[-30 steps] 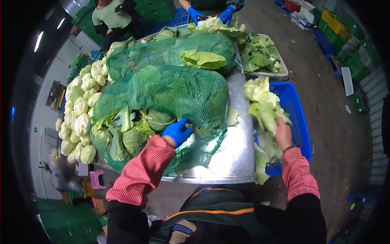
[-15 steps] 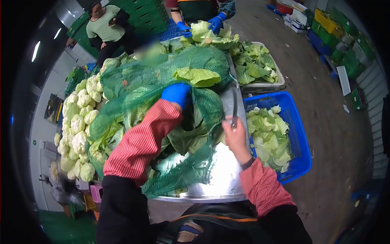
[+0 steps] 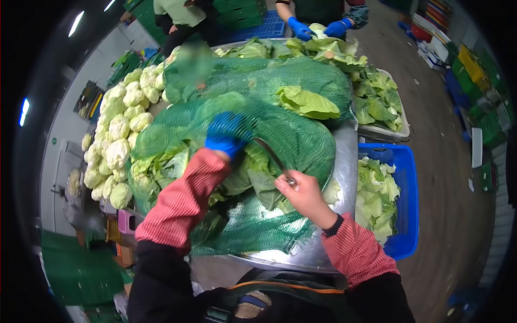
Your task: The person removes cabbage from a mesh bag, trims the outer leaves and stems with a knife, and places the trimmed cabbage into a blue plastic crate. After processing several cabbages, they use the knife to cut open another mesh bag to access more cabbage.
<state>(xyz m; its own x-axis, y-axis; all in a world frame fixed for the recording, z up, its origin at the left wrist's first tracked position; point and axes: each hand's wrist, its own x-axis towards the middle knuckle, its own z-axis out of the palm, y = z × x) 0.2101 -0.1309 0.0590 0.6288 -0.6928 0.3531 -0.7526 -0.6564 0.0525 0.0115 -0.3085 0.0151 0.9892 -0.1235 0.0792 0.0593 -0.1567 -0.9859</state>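
Observation:
My left hand (image 3: 226,133), in a blue glove, is at the mouth of a green mesh bag (image 3: 291,126) with mesh across its fingers. Motion blur and the netting hide how the fingers are set. Bare, my right hand (image 3: 306,195) grips a knife (image 3: 276,159) with a thin curved blade pointing up and left towards the bag. Leafy cabbages (image 3: 250,175) show in the bag's opening between my hands. Loose netting (image 3: 253,229) spreads over the metal table (image 3: 347,185) in front of me. One pale green leaf (image 3: 309,102) lies on top of the mesh.
Trimmed cabbages (image 3: 119,153) are heaped at the left. A blue crate (image 3: 412,202) of leaves stands right of the table, with a white crate (image 3: 404,126) of leaves behind it. Across the table, a co-worker's blue-gloved hands (image 3: 318,28) handle a cabbage. Another person (image 3: 186,16) stands back left.
My left hand has shifted slightly left and mesh now covers its fingers. My right hand has brought the knife left, from the table edge to beside the bag's opening. The view has shifted.

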